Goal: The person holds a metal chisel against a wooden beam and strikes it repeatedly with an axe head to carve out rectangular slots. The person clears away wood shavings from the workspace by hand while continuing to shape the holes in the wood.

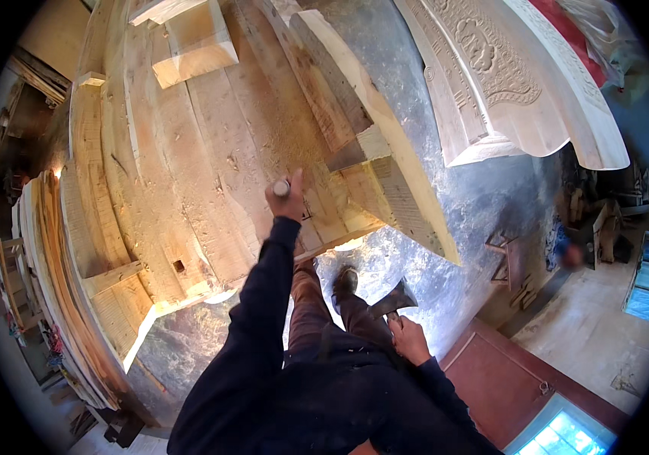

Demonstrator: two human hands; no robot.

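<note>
My left hand (285,199) grips a round-handled tool (282,187), likely a chisel, held upright on a rough plank panel (210,152) strewn with wood shavings; its lower end is mostly hidden. At the lower right, my right hand (410,340) is closed round the short handle of a dark-headed axe (396,302), held beside my leg, below the panel's edge. A pale wooden block (195,53) lies at the panel's top, and thicker battens (374,178) run along its right side. A small square hole (179,265) shows near the lower left.
A carved pale panel (484,83) lies at upper right. Stacked boards (59,280) stand at left. My boots (345,282) are on the mottled floor (484,197). A blurred figure (567,252) and wooden pieces (514,265) are at right, with a red-brown door (506,379) at lower right.
</note>
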